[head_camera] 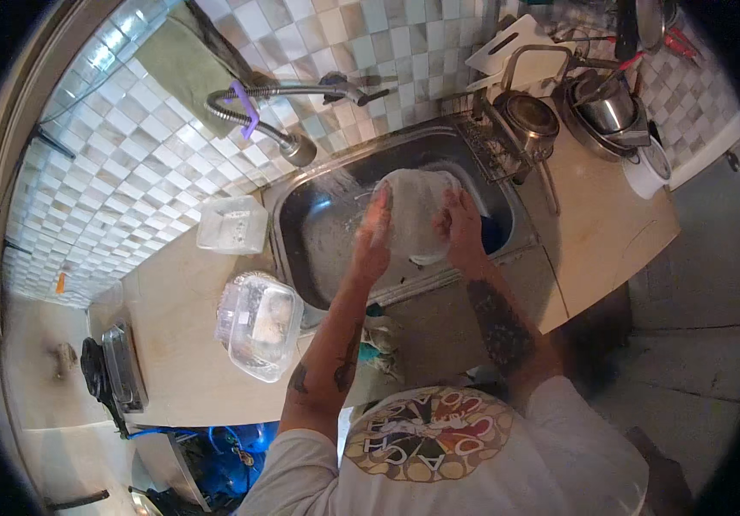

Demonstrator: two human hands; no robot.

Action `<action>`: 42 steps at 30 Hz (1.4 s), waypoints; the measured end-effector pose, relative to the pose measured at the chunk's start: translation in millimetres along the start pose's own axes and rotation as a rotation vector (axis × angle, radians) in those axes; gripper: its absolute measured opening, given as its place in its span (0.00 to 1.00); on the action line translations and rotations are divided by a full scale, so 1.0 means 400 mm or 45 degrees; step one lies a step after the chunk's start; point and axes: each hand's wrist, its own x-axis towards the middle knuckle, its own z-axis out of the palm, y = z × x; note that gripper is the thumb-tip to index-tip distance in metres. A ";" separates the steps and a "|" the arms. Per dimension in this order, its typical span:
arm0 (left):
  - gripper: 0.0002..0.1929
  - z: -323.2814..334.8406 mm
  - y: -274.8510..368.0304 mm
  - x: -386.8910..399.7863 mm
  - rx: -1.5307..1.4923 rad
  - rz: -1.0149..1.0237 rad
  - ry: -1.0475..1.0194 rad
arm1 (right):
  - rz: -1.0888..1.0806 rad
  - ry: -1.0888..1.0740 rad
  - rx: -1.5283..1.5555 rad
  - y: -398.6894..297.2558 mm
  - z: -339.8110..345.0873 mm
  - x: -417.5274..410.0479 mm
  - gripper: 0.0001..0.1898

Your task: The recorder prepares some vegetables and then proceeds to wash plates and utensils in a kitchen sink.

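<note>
Over the sink basin, a cloudy translucent plastic container is held between my two hands. My left hand lies along its left side, slightly blurred, with the fingers pointing up. At its right side, the fingers of my right hand are bent against the plastic; whether a sponge is inside them cannot be seen. Water runs from the spray head of the flexible faucet into the basin, to the left of the container.
Left of the sink stand a clear wet tub and stacked clear plastic containers. A wire rack sits at the basin's right corner. Beyond it are a lidded pot, stacked steel pans and a white bowl.
</note>
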 end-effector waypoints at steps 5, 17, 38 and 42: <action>0.20 -0.028 0.083 0.002 -0.499 -0.080 0.143 | -0.068 0.033 -0.032 0.019 0.021 0.012 0.11; 0.20 -0.099 -0.094 -0.046 -0.181 -0.686 0.602 | -1.595 -0.662 -1.714 0.033 0.033 -0.001 0.31; 0.21 -0.744 -0.411 0.118 1.158 -1.064 -0.600 | -0.886 -0.148 -1.428 0.021 -0.003 -0.039 0.60; 0.17 -0.682 -0.510 0.160 1.431 -0.850 -1.045 | -0.465 -0.263 -0.426 0.051 -0.033 -0.056 0.54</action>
